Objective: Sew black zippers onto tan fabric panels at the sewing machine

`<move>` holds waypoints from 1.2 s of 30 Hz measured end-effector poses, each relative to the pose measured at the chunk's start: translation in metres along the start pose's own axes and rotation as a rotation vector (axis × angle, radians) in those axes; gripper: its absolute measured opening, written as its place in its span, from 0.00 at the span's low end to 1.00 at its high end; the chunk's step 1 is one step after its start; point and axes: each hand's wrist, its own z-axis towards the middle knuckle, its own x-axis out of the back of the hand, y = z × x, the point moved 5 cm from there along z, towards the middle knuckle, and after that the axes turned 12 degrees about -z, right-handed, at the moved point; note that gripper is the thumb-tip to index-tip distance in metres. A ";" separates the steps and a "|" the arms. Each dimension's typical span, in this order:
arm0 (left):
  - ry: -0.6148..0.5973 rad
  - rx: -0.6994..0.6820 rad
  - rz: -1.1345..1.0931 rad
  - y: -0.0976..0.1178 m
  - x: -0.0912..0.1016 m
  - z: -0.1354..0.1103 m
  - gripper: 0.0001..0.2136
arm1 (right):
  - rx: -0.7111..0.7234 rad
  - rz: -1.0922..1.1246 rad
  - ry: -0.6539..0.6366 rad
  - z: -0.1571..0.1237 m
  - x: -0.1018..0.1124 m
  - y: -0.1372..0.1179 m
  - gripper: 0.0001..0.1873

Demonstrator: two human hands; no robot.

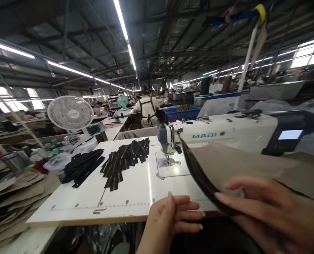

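Note:
My right hand (275, 215), smeared by motion, grips a beige fabric panel (241, 158) near its black strip edge (196, 169). The panel spreads to the right over the bed of a white sewing machine (225, 130), its black edge curving down towards me. My left hand (168, 218) is open and holds nothing, fingers reaching right at the table's front edge. The machine's needle and presser foot (168, 160) stand left of the panel, apart from it. Black zippers with gold-coloured teeth (125, 158) lie overlapping on the white table (135, 197).
Left of the zippers lies a pile of black strips (84, 164). Stacked beige fabric pieces (22, 197) sit at the far left, below thread spools (53, 148). A white fan (71, 113) stands behind. Farther back, a person (147, 107) works beside a blue crate (182, 113).

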 end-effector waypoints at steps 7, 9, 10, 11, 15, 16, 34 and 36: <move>0.156 0.189 0.072 -0.057 0.043 0.014 0.22 | 0.107 -0.118 -0.157 -0.059 -0.075 -0.022 0.17; 0.159 0.214 0.109 -0.062 0.054 0.009 0.22 | 0.111 -0.149 -0.204 -0.062 -0.066 -0.025 0.23; 0.164 0.221 0.129 -0.063 0.058 0.007 0.22 | 0.095 -0.157 -0.235 -0.060 -0.061 -0.025 0.24; 0.172 0.230 0.148 -0.063 0.061 0.005 0.22 | 0.088 -0.163 -0.271 -0.056 -0.058 -0.025 0.24; 0.194 0.246 0.193 -0.063 0.064 0.001 0.22 | 0.134 -0.210 -0.380 -0.046 -0.067 -0.021 0.22; 0.195 0.241 0.197 -0.063 0.064 0.001 0.22 | 0.151 -0.218 -0.395 -0.046 -0.074 -0.020 0.22; 0.232 0.179 0.255 -0.054 0.063 -0.007 0.20 | 0.191 -0.232 -0.313 -0.052 -0.092 -0.021 0.17; 0.231 0.181 0.252 -0.054 0.063 -0.007 0.19 | 0.195 -0.231 -0.314 -0.052 -0.092 -0.023 0.18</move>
